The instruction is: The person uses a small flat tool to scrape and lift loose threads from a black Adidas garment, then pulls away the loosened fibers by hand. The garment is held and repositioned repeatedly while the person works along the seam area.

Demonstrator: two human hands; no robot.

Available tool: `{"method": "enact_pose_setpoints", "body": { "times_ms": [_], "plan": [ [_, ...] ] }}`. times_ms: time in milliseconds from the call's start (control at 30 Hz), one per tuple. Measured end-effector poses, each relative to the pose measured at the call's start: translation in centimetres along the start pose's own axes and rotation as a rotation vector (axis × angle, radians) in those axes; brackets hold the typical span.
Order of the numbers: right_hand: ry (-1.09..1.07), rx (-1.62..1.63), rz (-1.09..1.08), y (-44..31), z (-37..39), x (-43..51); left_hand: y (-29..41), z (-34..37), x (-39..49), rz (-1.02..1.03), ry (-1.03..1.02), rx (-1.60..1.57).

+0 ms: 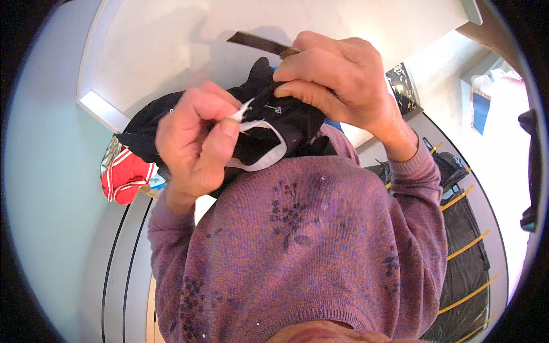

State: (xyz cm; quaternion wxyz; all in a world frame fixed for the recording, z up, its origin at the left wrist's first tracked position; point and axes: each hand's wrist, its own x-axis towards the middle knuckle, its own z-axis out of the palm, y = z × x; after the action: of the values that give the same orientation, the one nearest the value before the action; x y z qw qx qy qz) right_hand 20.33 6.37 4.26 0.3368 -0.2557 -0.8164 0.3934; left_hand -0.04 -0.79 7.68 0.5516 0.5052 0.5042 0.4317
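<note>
My left hand [199, 137] pinches the frayed end of a white fabric band [270, 156] between thumb and forefinger. The band curves in a loop over a black cloth garment [300, 124], which lies bunched above my lap. My right hand [339, 81] grips the garment's edge between thumb and fingers. A dark flat strip [257, 43] also juts out from my right hand to the left; whether it is a blade cannot be told. Small loose white threads [273, 108] show on the black cloth between the hands.
A pale tabletop [150, 38] with a raised light rim lies beyond the hands. At the left are a red cloth item with white stripes [124, 176] and a grey panelled surface [116, 257]. Black material with yellow strips [463, 244] is at the right.
</note>
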Motion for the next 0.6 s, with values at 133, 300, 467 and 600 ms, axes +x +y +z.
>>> {"method": "enact_pose_setpoints", "body": {
  "times_ms": [133, 300, 467, 600],
  "plan": [
    [-0.041, 0.000, 0.075, 1.1, 2.4, -1.2, -2.2, 2.4, -2.1, -0.418, 0.176, -0.390],
    [-0.015, 0.082, 0.092, 1.4, 1.9, -2.2, -3.0, 2.6, -3.0, -0.523, 0.173, -0.377],
    [-0.096, -0.126, 0.161, -1.3, -2.2, -1.3, -2.1, 2.6, -2.5, -0.541, 0.130, -0.388],
    [-0.192, -0.123, 0.012, -1.4, -2.8, -0.9, -2.0, 2.9, -2.2, -0.490, 0.092, -0.376]
  ]
}}
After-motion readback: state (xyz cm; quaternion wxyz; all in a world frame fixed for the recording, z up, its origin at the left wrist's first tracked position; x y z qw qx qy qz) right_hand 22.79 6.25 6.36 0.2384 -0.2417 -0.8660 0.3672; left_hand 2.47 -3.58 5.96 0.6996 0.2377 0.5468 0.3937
